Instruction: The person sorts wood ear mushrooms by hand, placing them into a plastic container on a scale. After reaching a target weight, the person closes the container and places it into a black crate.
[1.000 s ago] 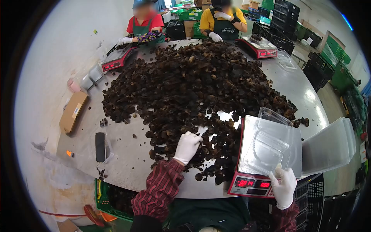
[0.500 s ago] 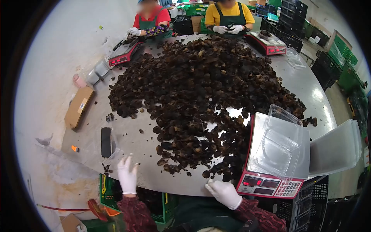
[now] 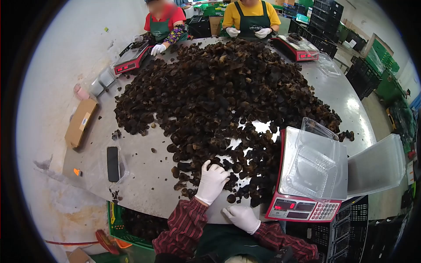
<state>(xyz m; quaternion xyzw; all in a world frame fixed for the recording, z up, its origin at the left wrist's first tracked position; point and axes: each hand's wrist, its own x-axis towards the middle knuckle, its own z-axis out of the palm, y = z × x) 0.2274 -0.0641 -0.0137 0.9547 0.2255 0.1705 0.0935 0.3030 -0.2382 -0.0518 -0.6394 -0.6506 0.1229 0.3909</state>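
A: Pile (image 3: 219,87)?
B: Dark pieces heaped on the table (image 3: 140,193), thinning toward the near edge.

A: What could go wrong?
B: Spillage, probably: a hasty sweep toward the body could push loose pieces (image 3: 255,193) over that edge. Also, a bump from the right sleeve (image 3: 287,243) might jog the scale (image 3: 302,211) and shift the clear box (image 3: 318,162) on it.

A: Pile versus grip?
B: Left hand (image 3: 212,182) is at the thin near fringe, pieces ahead and both sides. Fingers half-curled, slightly apart; can't tell if anything's pinched. Right hand (image 3: 242,219) is at the near edge, just short of the pieces, fingers bent; palm hidden, can't tell if it holds anything.

A: Farther out?
B: Phone (image 3: 112,164) well left. Two gloved co-workers (image 3: 252,19) across the table.
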